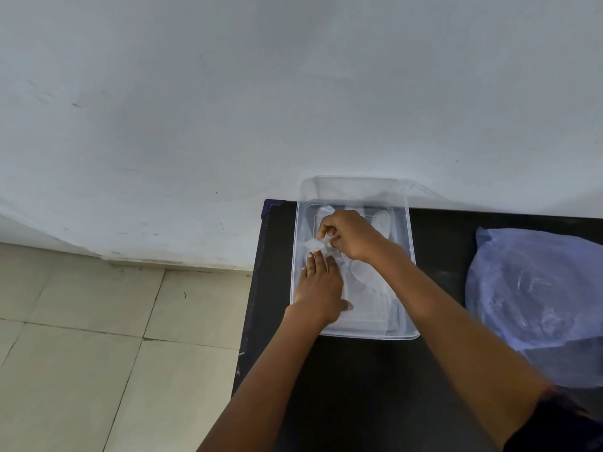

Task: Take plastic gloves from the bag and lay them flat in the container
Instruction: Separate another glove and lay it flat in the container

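A clear plastic container stands on the black table against the wall. Thin see-through plastic gloves lie inside it. My left hand rests flat, fingers stretched, pressing on a glove at the container's left side. My right hand reaches in from the right and pinches a crumpled part of the same glove between thumb and fingers, just beyond my left fingertips. A bluish translucent bag lies on the table to the right of the container.
The table's left edge drops to a tiled floor. A white wall stands right behind the container. Bare black tabletop lies between the container and the bag.
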